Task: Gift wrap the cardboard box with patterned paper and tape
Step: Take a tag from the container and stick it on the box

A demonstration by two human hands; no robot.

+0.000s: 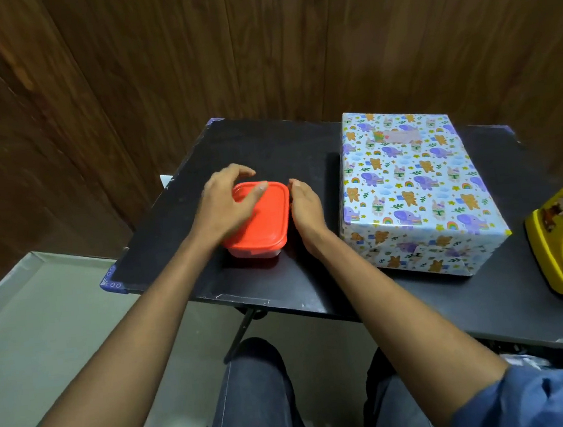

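While both hands [227,204] [307,207] flank an orange-lidded container [263,222], fingers loosely apart, wrapped box [415,193] well right.

- You are facing a wall [257,43] of dark brown wood panelling, its grain running in long vertical planks across the whole upper part of the view.
- You are sitting at a black tabletop [260,146], matte and slightly scuffed, with chipped pale edges showing along its near side.
- Blue patterned corner pieces [111,281] are capping the tabletop's left corners.
- A dark folding leg [241,330] is slanting down beneath the tabletop's near edge.
- A pale grey floor [43,322] is spreading out on your left, meeting the wall along a light skirting strip [12,284].
- Soft, even light is falling on everything, casting only faint shadows.
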